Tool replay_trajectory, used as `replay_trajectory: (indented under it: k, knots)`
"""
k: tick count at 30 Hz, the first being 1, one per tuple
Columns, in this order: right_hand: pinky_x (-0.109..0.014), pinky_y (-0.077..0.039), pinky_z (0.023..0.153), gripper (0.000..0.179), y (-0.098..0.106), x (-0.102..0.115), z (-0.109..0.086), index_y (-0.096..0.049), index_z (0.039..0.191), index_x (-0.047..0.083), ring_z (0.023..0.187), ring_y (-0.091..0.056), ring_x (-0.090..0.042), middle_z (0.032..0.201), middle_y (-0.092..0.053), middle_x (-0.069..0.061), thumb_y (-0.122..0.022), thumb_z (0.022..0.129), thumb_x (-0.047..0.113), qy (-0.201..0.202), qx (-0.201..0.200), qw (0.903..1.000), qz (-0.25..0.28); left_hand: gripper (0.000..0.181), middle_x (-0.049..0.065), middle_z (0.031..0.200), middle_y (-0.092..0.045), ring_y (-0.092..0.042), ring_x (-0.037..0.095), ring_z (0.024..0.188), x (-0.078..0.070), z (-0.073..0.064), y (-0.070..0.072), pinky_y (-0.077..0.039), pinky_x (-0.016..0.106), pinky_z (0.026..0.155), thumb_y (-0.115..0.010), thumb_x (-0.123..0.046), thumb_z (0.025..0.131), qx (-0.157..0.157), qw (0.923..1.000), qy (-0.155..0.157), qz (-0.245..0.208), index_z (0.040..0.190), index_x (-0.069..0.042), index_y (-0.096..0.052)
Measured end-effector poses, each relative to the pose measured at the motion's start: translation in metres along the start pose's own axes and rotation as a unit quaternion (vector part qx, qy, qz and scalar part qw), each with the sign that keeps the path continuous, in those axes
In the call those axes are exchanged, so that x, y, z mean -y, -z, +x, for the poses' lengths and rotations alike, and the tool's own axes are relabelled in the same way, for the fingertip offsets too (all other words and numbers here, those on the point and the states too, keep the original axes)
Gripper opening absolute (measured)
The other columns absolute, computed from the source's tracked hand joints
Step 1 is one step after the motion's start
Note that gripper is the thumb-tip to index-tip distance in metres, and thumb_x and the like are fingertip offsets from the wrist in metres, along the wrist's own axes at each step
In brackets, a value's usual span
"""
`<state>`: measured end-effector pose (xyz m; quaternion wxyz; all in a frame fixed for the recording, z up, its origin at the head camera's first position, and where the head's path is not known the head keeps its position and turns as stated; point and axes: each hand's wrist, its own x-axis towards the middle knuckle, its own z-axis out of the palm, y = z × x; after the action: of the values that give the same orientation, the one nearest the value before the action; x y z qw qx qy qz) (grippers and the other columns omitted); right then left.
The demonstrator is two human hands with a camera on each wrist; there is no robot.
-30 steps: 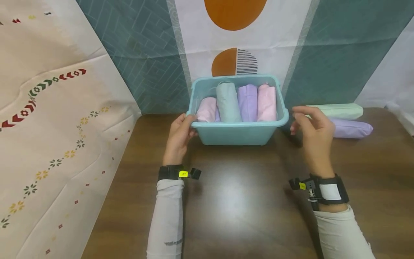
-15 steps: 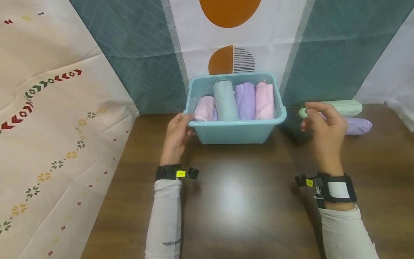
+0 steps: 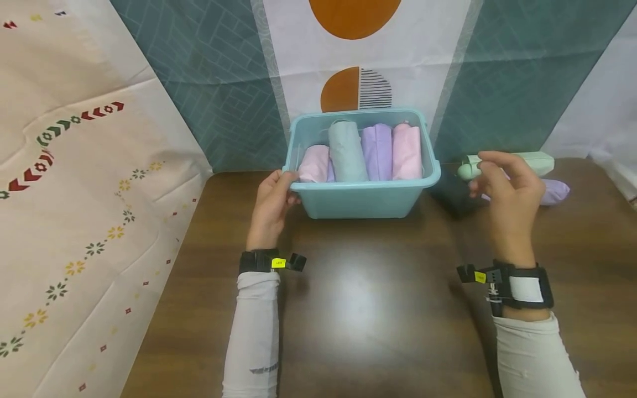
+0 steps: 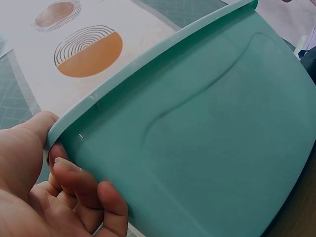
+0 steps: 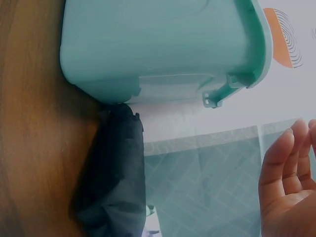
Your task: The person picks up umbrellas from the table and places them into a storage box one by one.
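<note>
A teal plastic bin (image 3: 355,203) stands at the back of the table. My left hand (image 3: 271,207) grips its left front corner, thumb over the rim and fingers curled beneath, as the left wrist view also shows. Inside lie rolled fabric bundles that look like folded umbrellas: a short pink one (image 3: 314,165), a grey-green one (image 3: 348,150), a purple one (image 3: 377,152) and a longer pink one (image 3: 406,152). To the right of the bin, my right hand (image 3: 512,204) hovers with loosely bent fingers and nothing in them. In the right wrist view it is apart from the bin.
A black folded umbrella (image 5: 116,177) lies beside the bin's right side. Farther right are a light green one (image 3: 539,162) with a rounded end and a purple one (image 3: 554,192), both partly hidden by my right hand. A patterned cloth (image 3: 239,83) hangs behind the brown table (image 3: 348,331).
My right hand has moved right, away from the bin's right rim. The black umbrella and the light green one's rounded end have come into clearer view. My left hand keeps its grip.
</note>
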<state>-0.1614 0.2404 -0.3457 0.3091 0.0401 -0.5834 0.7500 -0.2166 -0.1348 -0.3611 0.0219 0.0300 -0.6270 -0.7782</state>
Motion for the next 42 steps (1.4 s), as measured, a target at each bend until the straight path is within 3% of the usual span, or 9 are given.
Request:
replay_trajectory:
  k: [9, 19, 23, 28, 31, 35, 38, 42]
  knots:
    - [-0.027, -0.046, 0.054, 0.026, 0.005, 0.0, -0.005, -0.063, 0.107, -0.013, 0.057, -0.052, -0.022, 0.07, -0.054, -0.017, -0.067, 0.088, 0.003, -0.006, -0.009, 0.9999, -0.003, 0.021, 0.002, 0.064, -0.039, -0.039, 0.013, 0.053, 0.002, -0.003, -0.001, -0.041, 0.031, 0.063, -0.064, -0.017, 0.088, -0.004, 0.9999, 0.012, -0.003, 0.082, -0.005, -0.047]
    - [-0.026, -0.049, 0.055, 0.027, 0.004, 0.009, 0.002, -0.063, 0.108, -0.014, 0.056, -0.052, -0.023, 0.086, -0.056, -0.018, -0.067, 0.088, 0.005, -0.004, -0.01, 0.9999, 0.003, 0.019, 0.002, 0.067, -0.041, -0.041, 0.013, 0.055, 0.0, -0.003, -0.006, -0.041, 0.026, 0.061, -0.063, -0.016, 0.089, 0.0, 0.9998, 0.016, -0.009, 0.083, -0.005, -0.049]
    - [-0.026, -0.05, 0.057, 0.028, 0.004, 0.004, 0.004, -0.064, 0.109, -0.011, 0.06, -0.054, -0.022, 0.09, -0.058, -0.018, -0.068, 0.089, 0.007, -0.017, 0.0, 0.9996, -0.023, 0.019, 0.002, 0.066, -0.041, -0.041, 0.012, 0.054, 0.0, -0.003, -0.004, -0.04, 0.027, 0.061, -0.063, -0.015, 0.088, -0.003, 0.9999, 0.011, -0.013, 0.083, -0.005, -0.048]
    - [-0.027, -0.05, 0.068, 0.026, -0.002, -0.001, 0.008, -0.065, 0.112, -0.006, 0.074, -0.059, -0.023, 0.095, -0.063, -0.016, -0.065, 0.091, 0.01, -0.054, 0.036, 0.9931, -0.098, 0.019, 0.002, 0.067, -0.042, -0.041, 0.012, 0.054, 0.0, -0.003, -0.001, -0.04, 0.03, 0.064, -0.063, -0.017, 0.089, -0.002, 0.9999, 0.011, -0.006, 0.084, -0.005, -0.048]
    - [-0.026, -0.049, 0.074, 0.027, -0.005, -0.01, 0.014, -0.065, 0.118, -0.001, 0.086, -0.061, -0.021, 0.103, -0.065, -0.013, -0.058, 0.096, 0.015, -0.059, 0.08, 0.9727, -0.21, 0.02, 0.002, 0.067, -0.042, -0.042, 0.012, 0.054, 0.0, -0.004, 0.0, -0.04, 0.03, 0.064, -0.064, -0.018, 0.088, -0.002, 0.9999, 0.012, -0.003, 0.084, -0.005, -0.049]
    - [-0.037, -0.043, 0.091, 0.037, -0.002, -0.032, 0.029, -0.058, 0.131, 0.008, 0.112, -0.056, -0.023, 0.123, -0.06, -0.012, -0.048, 0.101, 0.027, -0.054, 0.166, 0.9128, -0.369, 0.02, 0.001, 0.066, -0.042, -0.041, 0.012, 0.053, 0.0, -0.004, -0.001, -0.04, 0.029, 0.062, -0.065, -0.018, 0.087, -0.004, 0.9999, 0.008, -0.006, 0.082, -0.006, -0.049]
    - [-0.05, -0.036, 0.098, 0.045, -0.002, -0.046, 0.04, -0.05, 0.137, 0.006, 0.123, -0.047, -0.034, 0.132, -0.052, -0.017, -0.045, 0.1, 0.031, -0.057, 0.218, 0.8797, -0.418, 0.02, 0.001, 0.065, -0.042, -0.04, 0.013, 0.053, 0.0, -0.003, -0.001, -0.039, 0.03, 0.061, -0.065, -0.017, 0.087, -0.006, 0.9999, 0.006, -0.009, 0.082, -0.006, -0.049]
    - [-0.055, -0.034, 0.099, 0.052, -0.003, -0.064, 0.049, -0.045, 0.139, -0.002, 0.123, -0.045, -0.044, 0.134, -0.048, -0.025, -0.047, 0.098, 0.03, -0.053, 0.256, 0.8521, -0.453, 0.02, 0.001, 0.065, -0.042, -0.04, 0.012, 0.052, 0.0, -0.003, -0.001, -0.039, 0.029, 0.061, -0.065, -0.017, 0.087, -0.005, 0.9999, 0.005, -0.009, 0.081, -0.006, -0.049]
